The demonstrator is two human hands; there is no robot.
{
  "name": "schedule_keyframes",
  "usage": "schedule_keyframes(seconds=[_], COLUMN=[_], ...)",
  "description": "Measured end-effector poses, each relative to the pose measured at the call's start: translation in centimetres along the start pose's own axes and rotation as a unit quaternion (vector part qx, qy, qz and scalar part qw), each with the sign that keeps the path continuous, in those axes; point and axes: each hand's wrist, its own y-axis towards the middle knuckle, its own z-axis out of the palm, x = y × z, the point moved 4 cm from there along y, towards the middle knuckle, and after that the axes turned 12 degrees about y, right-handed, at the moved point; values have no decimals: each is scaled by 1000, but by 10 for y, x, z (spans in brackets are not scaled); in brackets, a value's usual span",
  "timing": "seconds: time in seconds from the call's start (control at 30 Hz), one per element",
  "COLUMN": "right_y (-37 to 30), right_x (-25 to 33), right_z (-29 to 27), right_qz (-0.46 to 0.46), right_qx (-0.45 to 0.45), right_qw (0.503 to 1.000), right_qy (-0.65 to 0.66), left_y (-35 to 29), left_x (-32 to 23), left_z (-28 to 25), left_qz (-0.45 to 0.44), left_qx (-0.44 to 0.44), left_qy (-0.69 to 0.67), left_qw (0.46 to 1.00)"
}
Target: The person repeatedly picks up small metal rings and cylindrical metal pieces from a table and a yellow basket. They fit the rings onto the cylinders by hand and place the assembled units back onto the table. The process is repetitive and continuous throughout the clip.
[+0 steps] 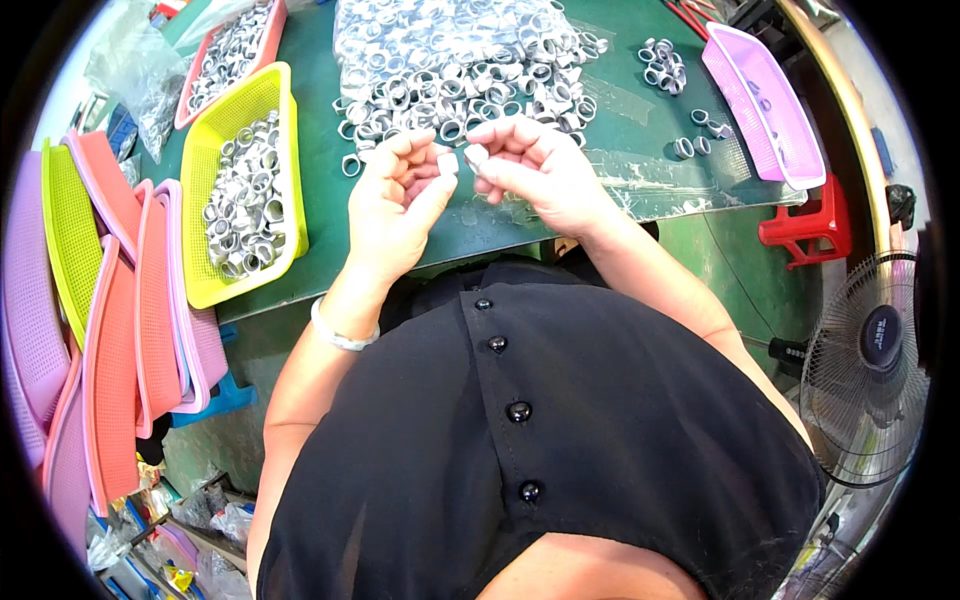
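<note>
With heaped rings [470, 95] just beyond them, the left hand [398, 200] and right hand [545, 175] each pinch a small pale piece [447, 163], probably light, stiff and smooth, best held by opposite edges.

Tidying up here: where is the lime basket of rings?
In the head view, the lime basket sits on the green table at left, between the stacked baskets and the left hand.

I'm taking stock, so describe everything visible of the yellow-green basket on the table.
The yellow-green basket is long, with rounded corners, a smooth rim and perforated, plastic-looking walls. It stands upright on the green table at left. Gray rings lie heaped inside, its far end bare. Neither left hand nor right hand touches it.
</note>
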Motion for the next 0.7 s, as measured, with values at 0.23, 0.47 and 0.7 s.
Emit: schedule_keyframes(seconds=[0.23,0.47,0.7], right_y=[0,-2,3], right_x=[-10,-12,-2], right_z=[0,0,10], right_qz=[115,133,64], right_qx=[-50,-54,-6], right_qw=[974,973,992], right_qy=[189,179,-108], left_y=[1,-1,-11], left_x=[15,19,24], left_z=[4,4,5], left_qz=[-246,-266,-334], left_qx=[63,76,50], left_qy=[-270,-278,-311], left_qw=[929,920,889])
